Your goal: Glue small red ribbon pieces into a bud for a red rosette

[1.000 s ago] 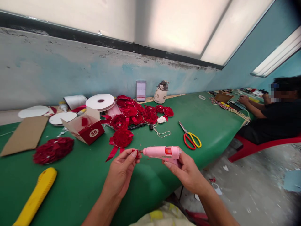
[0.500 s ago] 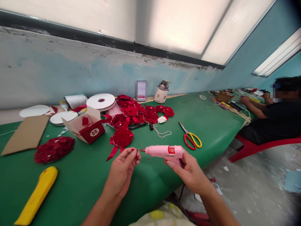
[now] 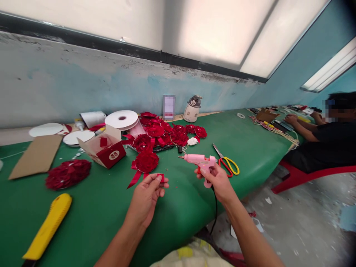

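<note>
A green-covered table (image 3: 178,218) runs along a peeling blue wall (image 3: 116,83), with another person (image 3: 322,137) seated farther down. Red fabric flowers (image 3: 155,129) and scissors (image 3: 228,164) lie beyond the hands. The left hand (image 3: 148,193) pinches a small red piece (image 3: 160,177); the right hand (image 3: 218,180) grips a pink glue gun (image 3: 200,161) before the scissors, partly overlapping them.

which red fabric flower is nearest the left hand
The red fabric flower just beyond the left hand, with ribbon tails; the other flowers lie farther back or farther left.
</note>
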Motion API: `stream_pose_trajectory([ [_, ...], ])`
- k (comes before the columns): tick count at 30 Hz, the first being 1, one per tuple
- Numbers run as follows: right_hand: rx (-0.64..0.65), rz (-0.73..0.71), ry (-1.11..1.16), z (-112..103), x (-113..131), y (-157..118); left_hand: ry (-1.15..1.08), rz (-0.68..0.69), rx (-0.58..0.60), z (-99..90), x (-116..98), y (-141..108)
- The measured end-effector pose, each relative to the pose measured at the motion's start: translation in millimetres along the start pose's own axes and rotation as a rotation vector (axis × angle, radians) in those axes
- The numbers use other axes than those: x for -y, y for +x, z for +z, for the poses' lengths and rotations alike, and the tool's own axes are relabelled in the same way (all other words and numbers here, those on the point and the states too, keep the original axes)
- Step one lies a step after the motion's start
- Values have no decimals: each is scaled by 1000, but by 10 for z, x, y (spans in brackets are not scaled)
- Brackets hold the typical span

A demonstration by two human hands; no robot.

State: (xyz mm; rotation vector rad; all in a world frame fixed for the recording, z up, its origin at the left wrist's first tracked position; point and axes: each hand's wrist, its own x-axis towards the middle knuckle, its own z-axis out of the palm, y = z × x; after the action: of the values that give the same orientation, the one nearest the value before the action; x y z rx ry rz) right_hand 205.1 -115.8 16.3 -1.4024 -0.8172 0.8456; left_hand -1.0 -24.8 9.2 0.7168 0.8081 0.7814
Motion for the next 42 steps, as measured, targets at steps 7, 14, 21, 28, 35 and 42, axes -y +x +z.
stream_pose_trajectory([
  [7, 67, 21, -112, -23, -448, 446, 22, 7, -3, 18, -12, -6],
  [14, 47, 63, -296, 60, -530, 524, 22, 32, 33, 35, -61, -50],
  [21, 34, 10, -282, 10, -575, 532, -1, 26, 31, 35, -35, -23],
  [28, -50, 51, -238, -35, -594, 495, 1, 28, 34, 38, -37, -48],
  [35, 103, 84, 31, 32, -324, 285, 11, -38, -22, -5, -1, 34],
  [42, 172, -12, -174, 294, 65, -199, 59, -28, -71, -18, 71, 86],
])
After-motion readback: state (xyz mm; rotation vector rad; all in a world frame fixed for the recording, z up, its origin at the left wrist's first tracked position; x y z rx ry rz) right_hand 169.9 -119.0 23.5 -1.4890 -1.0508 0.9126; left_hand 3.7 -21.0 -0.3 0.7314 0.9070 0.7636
